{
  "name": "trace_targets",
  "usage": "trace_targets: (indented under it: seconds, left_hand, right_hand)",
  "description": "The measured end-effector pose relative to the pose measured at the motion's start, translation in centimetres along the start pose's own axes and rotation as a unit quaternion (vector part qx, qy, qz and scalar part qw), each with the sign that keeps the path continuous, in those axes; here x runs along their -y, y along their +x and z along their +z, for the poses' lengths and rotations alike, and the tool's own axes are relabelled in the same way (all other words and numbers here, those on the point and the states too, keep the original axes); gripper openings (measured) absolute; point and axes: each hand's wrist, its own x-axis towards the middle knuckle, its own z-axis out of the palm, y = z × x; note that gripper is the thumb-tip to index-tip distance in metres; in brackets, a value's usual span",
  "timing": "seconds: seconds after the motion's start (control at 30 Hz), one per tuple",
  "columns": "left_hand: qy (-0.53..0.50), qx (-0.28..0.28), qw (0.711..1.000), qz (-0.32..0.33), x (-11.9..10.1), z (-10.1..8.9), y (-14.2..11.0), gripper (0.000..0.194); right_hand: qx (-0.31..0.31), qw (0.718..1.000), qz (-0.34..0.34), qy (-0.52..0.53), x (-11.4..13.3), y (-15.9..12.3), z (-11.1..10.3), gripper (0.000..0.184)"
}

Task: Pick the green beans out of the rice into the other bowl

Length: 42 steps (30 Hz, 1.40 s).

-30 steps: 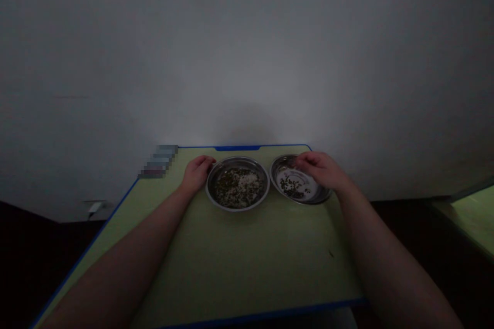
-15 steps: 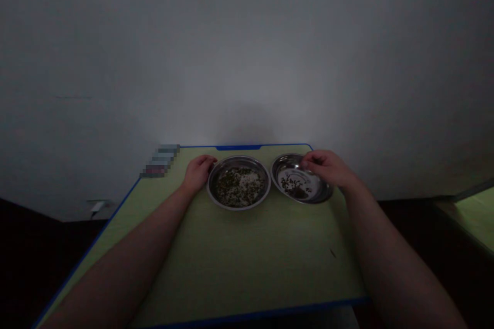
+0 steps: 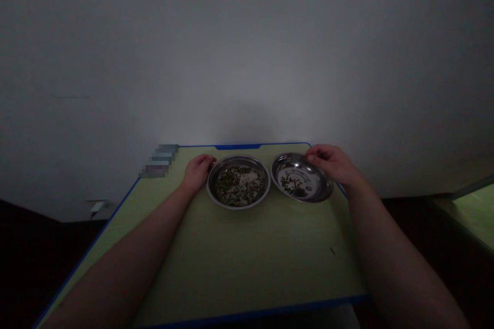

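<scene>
A metal bowl (image 3: 238, 207) stands mid-table, holding a mix of white grains and green and dark bits (image 3: 241, 185). At its left side my left hand (image 3: 197, 171) has its fingers curled in against the rim. Just right of it is a second metal bowl (image 3: 318, 187), which looks slightly tilted. A small amount of green and dark bits (image 3: 292, 184) lies on its bottom, toward the near left. My right hand (image 3: 332, 162) pinches this bowl's far right rim between thumb and fingers. Some fingertips of both hands are hidden.
The light green table (image 3: 231, 257) has a blue edge and meets a grey wall (image 3: 247, 61). A blurred-out flat item (image 3: 159, 161) lies at the far left corner. One thin dark sliver (image 3: 332, 251) rests near the right side. A white plug (image 3: 98, 207) is on the wall at left.
My right hand has shifted slightly outward, from over the right bowl's inside to its far right rim. My left hand and the left bowl stay in place.
</scene>
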Motion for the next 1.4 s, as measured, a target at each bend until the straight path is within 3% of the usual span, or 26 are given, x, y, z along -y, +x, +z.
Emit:
trace_targets:
  seconds: [0.13,0.27,0.37,0.47,0.57,0.73,1.07,1.3,1.4]
  left_hand:
    - [-0.007,-0.001,1.0,-0.003,-0.3,0.1,-0.1,0.025]
    - [0.001,-0.001,1.0,-0.012,-0.6,0.2,-0.3,0.025]
    - [0.005,-0.006,1.0,-0.018,-0.7,0.3,-0.4,0.026]
    - [0.009,-0.006,1.0,-0.013,-0.7,0.3,-0.4,0.027]
    - [0.006,0.0,1.0,-0.006,-0.7,0.3,-0.4,0.028]
    - [0.012,-0.001,1.0,0.004,-0.7,0.3,-0.4,0.026]
    - [0.047,-0.009,0.999,0.016,-0.6,0.2,-0.2,0.027]
    - [0.027,-0.003,1.0,0.003,-0.6,0.3,-0.2,0.03]
    - [0.033,-0.009,0.999,-0.001,-1.0,0.4,-0.4,0.029]
  right_hand:
    - [0.067,0.997,-0.03,-0.038,1.4,0.5,2.2,0.028]
    - [0.119,0.979,-0.093,-0.139,3.4,2.1,5.6,0.025]
    - [0.146,0.95,-0.136,-0.242,4.9,3.8,9.0,0.024]
    - [0.209,0.908,-0.169,-0.322,5.9,5.3,12.8,0.025]
    - [0.226,0.868,-0.17,-0.409,6.2,6.3,16.1,0.032]
    - [0.236,0.834,-0.153,-0.476,5.8,7.1,19.3,0.037]
    - [0.278,0.816,-0.174,-0.477,5.8,6.5,20.4,0.028]
    - [0.293,0.842,-0.171,-0.42,5.5,6.9,18.0,0.027]
    - [0.29,0.87,-0.163,-0.363,5.4,6.8,16.8,0.023]
